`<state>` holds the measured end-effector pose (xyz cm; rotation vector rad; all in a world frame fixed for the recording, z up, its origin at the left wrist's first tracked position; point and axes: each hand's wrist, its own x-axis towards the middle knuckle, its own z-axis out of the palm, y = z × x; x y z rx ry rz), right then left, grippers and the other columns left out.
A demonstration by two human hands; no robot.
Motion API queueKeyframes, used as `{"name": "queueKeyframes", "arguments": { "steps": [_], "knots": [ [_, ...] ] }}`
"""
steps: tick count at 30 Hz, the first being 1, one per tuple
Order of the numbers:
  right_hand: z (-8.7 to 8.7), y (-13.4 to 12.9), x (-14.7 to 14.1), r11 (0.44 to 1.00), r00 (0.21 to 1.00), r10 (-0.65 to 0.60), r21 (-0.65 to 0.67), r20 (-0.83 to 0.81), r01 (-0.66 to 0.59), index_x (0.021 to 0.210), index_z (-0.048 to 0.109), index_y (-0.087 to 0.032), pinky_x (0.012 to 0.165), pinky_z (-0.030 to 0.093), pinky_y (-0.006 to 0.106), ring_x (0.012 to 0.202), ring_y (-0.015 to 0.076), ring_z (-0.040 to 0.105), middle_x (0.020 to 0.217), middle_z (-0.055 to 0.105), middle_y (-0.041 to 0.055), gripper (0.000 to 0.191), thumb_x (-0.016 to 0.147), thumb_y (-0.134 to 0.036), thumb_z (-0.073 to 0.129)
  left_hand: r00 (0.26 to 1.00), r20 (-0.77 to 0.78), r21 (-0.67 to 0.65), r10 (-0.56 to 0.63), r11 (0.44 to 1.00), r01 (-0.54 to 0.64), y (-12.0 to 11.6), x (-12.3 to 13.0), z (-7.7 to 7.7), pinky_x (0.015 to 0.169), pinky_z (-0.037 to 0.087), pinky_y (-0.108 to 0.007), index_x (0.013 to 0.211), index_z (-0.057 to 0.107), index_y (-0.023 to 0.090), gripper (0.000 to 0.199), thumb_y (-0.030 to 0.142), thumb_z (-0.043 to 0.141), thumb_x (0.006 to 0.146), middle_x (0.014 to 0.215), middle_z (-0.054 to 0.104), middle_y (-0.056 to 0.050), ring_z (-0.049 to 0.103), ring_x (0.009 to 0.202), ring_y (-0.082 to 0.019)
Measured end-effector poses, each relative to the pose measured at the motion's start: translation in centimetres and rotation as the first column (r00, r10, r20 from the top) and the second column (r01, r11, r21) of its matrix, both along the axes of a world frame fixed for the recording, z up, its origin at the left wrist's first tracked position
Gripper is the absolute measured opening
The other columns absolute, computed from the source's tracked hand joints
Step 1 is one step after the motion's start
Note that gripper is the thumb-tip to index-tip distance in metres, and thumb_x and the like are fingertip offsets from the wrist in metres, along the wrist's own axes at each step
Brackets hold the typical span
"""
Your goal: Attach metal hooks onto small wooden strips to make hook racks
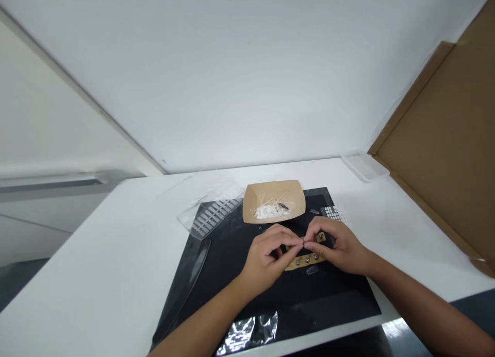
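Observation:
Over the black mat (240, 274), my left hand (269, 254) and my right hand (337, 243) meet fingertip to fingertip. Thumb and index finger are pinched together on each hand, and whatever lies between them is too small to make out. Just below the fingertips is a tan strip (293, 265) with several round metal pieces on it, partly hidden by my hands. A small clear oval piece (312, 269) lies on the mat in front of the strip. Another clear piece (314, 211) rests behind my right hand.
Behind my hands stands a brown paper tray (251, 194) with white bits and thin sticks. Clear plastic cases (212, 218) with rows of oval pieces lie left. A sheet of white dots (334, 213), a clear container (365, 167) and a cardboard panel (441, 135) are right.

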<state>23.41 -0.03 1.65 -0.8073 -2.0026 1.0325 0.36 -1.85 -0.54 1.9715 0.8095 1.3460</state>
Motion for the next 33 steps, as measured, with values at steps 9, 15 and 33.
{"name": "queueKeyframes", "arguments": {
  "steps": [9, 15, 33],
  "knots": [
    [-0.19, -0.06, -0.39, 0.999, 0.999, -0.031, 0.016, 0.013, 0.030, 0.093, 0.068, -0.022, 0.076, 0.049, 0.031, 0.083, 0.0163, 0.062, 0.089, 0.067, 0.0011, 0.013, 0.103, -0.031, 0.068, 1.000, 0.016, -0.027, 0.014, 1.000, -0.013, -0.08, 0.33, -0.12, 0.049, 0.050, -0.015, 0.099, 0.082, 0.018, 0.008, 0.015, 0.078, 0.093, 0.088, 0.077, -0.008, 0.069, 0.076, -0.014],
    [-0.29, -0.14, -0.58, 1.000, 1.000, -0.011, -0.023, 0.014, 0.011, 0.093, 0.064, -0.022, 0.075, 0.047, 0.031, 0.082, 0.0165, 0.058, 0.089, 0.063, 0.0014, 0.018, 0.106, -0.034, 0.062, 1.000, 0.012, -0.030, 0.024, 0.999, -0.024, -0.09, 0.37, -0.11, 0.051, 0.051, -0.016, 0.099, 0.082, 0.019, 0.008, 0.016, 0.078, 0.093, 0.087, 0.078, -0.008, 0.069, 0.076, -0.014],
    [-0.30, -0.21, -0.65, 1.000, 1.000, 0.010, 0.019, 0.014, -0.011, 0.093, 0.060, -0.022, 0.075, 0.045, 0.031, 0.082, 0.0167, 0.056, 0.088, 0.060, 0.0012, 0.019, 0.108, -0.033, 0.057, 0.999, 0.030, -0.005, 0.033, 0.999, -0.033, 0.09, 0.46, -0.19, 0.053, 0.053, -0.019, 0.096, 0.083, 0.019, 0.005, 0.017, 0.080, 0.092, 0.085, 0.079, -0.007, 0.071, 0.076, -0.015]
  ]
}}
